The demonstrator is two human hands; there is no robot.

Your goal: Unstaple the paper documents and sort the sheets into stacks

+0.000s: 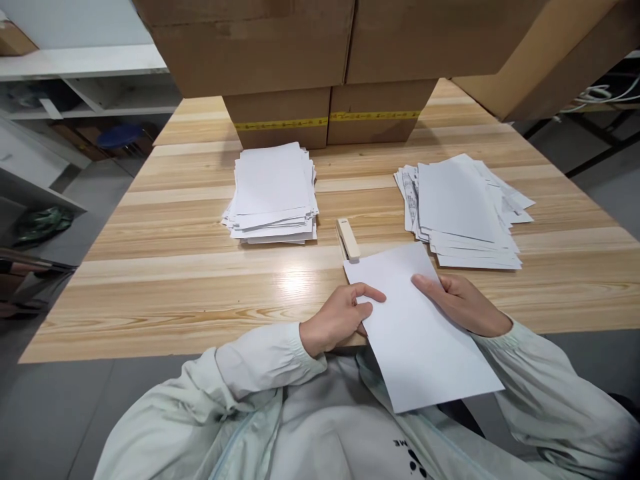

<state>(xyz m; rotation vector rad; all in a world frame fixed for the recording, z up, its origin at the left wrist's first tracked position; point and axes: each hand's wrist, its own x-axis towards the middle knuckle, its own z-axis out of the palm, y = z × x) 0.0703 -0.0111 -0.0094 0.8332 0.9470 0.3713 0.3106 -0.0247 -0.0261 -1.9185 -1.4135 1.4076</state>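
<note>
A white sheet of paper (425, 340), perhaps more than one, is tilted between my two hands at the table's front edge. My left hand (340, 313) grips its left edge, with the thumb and index finger on top and the other fingers partly hidden beneath. On the right edge, my right hand (463, 300) is closed with its thumb on the upper face and its fingers underneath. Just beyond the paper's top left corner lies a cream stapler (349, 240); the corner overlaps or touches its near end.
A pile of papers (273, 180) sits at left centre, and a looser paper pile (460, 207), some sheets printed, lies at right. Stacked cardboard boxes (280, 117) stand at the back of the wooden table (175, 267). White shelving (100, 63) is at far left.
</note>
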